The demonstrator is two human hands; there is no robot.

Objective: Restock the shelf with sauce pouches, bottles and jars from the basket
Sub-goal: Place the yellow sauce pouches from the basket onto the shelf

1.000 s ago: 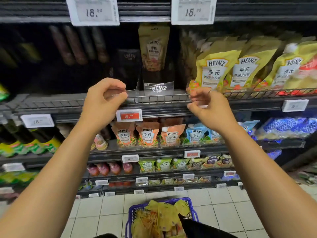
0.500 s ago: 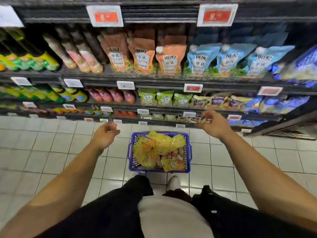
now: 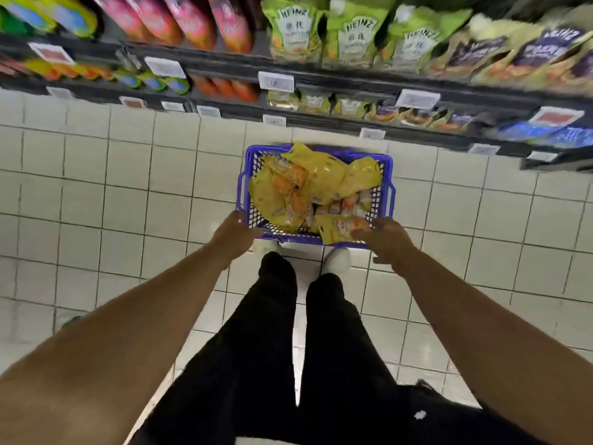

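While the left hand is hanging relaxed by the blue plastic mesh basket, the right hand is pinching a yellow sauce pouch; lifting it clear without snagging seems wise.

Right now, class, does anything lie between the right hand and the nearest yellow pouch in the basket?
Nothing visible does. The right hand already reaches the small yellow pouch lying over the near rim of the blue basket; whether it grips it is unclear.

White floor tiles, white price tags along shelf edges, black trousers, white shoes.
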